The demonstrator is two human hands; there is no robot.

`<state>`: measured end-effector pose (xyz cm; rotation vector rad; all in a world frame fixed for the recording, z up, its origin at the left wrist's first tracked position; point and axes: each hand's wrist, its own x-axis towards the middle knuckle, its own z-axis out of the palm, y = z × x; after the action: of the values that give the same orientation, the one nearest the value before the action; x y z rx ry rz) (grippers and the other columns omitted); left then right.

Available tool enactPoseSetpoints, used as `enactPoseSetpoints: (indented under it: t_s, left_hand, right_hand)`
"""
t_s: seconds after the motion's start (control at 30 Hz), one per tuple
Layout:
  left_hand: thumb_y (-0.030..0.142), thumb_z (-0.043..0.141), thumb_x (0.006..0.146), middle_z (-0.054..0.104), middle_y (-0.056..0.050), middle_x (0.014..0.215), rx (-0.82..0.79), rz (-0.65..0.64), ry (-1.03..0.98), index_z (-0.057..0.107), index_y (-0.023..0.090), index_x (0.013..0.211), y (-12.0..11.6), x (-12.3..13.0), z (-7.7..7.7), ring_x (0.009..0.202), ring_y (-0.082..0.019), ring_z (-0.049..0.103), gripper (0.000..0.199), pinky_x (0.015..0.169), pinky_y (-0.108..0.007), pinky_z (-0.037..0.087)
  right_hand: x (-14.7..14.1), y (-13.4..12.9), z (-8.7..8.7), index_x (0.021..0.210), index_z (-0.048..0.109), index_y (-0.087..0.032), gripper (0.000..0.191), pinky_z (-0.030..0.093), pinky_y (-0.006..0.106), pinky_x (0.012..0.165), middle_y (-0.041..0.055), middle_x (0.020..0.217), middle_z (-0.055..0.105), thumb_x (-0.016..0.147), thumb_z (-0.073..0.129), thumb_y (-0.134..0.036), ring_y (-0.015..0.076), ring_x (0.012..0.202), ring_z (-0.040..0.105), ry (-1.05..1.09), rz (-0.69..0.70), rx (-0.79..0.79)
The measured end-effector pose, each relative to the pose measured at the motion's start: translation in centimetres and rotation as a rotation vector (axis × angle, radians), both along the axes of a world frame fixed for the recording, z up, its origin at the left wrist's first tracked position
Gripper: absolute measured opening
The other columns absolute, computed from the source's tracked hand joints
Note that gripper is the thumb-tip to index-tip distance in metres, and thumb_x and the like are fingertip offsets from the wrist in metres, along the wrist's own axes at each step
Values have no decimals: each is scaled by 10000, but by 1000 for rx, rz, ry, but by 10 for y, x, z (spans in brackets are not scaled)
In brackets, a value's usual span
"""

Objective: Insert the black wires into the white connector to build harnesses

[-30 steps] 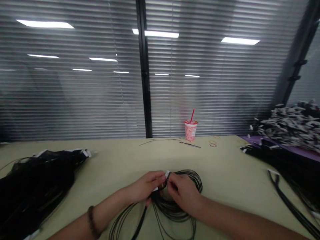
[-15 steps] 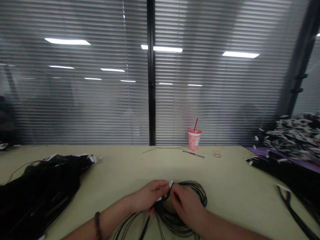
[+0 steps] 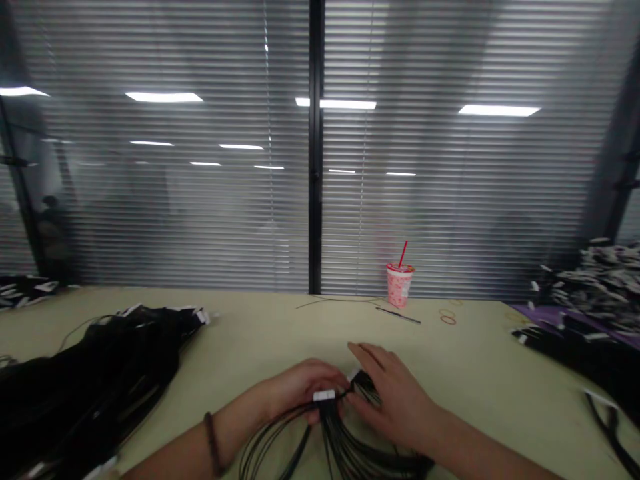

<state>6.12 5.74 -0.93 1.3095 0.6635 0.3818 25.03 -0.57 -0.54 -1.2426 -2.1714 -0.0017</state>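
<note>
A bundle of thin black wires [image 3: 350, 443] curves over the near side of the table, with a white connector [image 3: 325, 395] where several wires meet. My left hand [image 3: 303, 390], with a dark bead bracelet on the wrist, closes round the wires just behind that connector. My right hand [image 3: 393, 397] is bent over the bundle; its thumb lies against the wires and its fingers reach over them. Between the hands shows a second white piece [image 3: 354, 375] on a black end, partly covered by the right hand. The fingertips under the wires are hidden.
A large heap of black wires [image 3: 100, 373] lies at the left. At the right are more black wires [image 3: 575, 353] and a pile of white-ended wires [image 3: 605, 283] on purple material. Towards the window stand a pink cup [image 3: 399, 287] with a straw, a pen [image 3: 399, 315] and rubber bands [image 3: 448, 320].
The view has turned slightly left. The looped coil has spread into a looser fan. My right hand has lifted its fingers and moved over the wires; the white connector now shows clearly.
</note>
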Motion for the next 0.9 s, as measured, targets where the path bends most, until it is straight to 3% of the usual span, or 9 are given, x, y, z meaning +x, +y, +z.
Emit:
enactPoseSetpoints:
  t_s: [0.1,0.17,0.33,0.5,0.6,0.63,0.7,0.77,0.9]
  left_hand:
    - [320,488,678,636,-79,711,-148,-45,-66,632,106,895,-1,-4,0,460,-97,517,336,371,-173,328]
    - [239,557,639,630,-64,695,-157,-94,-85,630,103,903,-4,-5,-2,477,-99,537,306,409,-176,362]
    - [191,656,599,601,-25,612,-54,-213,30,633,106,855,-13,-1,-7,446,-108,536,271,444,-210,404]
    - [334,634,657,648,-88,846,-150,-231,-101,526,173,1071,-10,-3,3,554,-125,583,457,498,-214,420]
    - [576,432,731,644,-92,820,-219,-134,-170,509,161,1091,5,-13,17,580,-133,585,555,511,-224,424]
    - [554,449,738,640,-69,789,-216,-77,-163,536,151,1046,12,-19,22,592,-124,584,515,529,-215,427]
    - [312,592,730,630,-29,780,-97,84,-168,569,146,988,26,-33,32,629,-84,574,308,574,-171,421]
    - [150,658,665,617,-9,709,-26,204,-116,603,118,902,39,-50,39,582,-54,552,246,556,-139,414]
    - [150,656,669,618,-22,707,61,356,-60,617,106,851,54,-75,45,564,-51,551,190,530,-131,428]
  right_hand:
    - [2,7,-10,1203,439,-118,506,429,333,758,127,1002,587,750,511,-330,206,867,549,186,0,-236]
    - [1,10,-11,1106,519,-143,464,439,302,709,91,929,603,678,596,-305,187,792,556,312,-14,-273]
    - [-7,1,11,852,616,-178,261,414,236,584,17,727,588,603,667,-234,138,647,520,477,14,-249]
    - [-4,-6,34,822,602,-162,213,368,198,484,-11,606,544,648,644,-278,99,538,477,569,94,-324]
    - [8,-2,45,856,583,-158,259,360,192,457,-10,604,539,657,638,-315,92,518,481,628,120,-356]
    - [12,-1,47,868,579,-161,280,365,192,458,-9,618,541,645,648,-314,93,526,490,652,126,-366]
    - [18,1,52,892,576,-170,328,386,197,474,-1,672,552,605,677,-293,101,555,515,687,134,-389]
    - [21,1,54,900,587,-180,342,417,212,509,17,748,568,583,688,-260,113,595,538,663,145,-381]
    - [14,-3,53,727,646,-169,104,441,239,641,54,857,588,627,646,-198,143,739,557,447,144,-199]
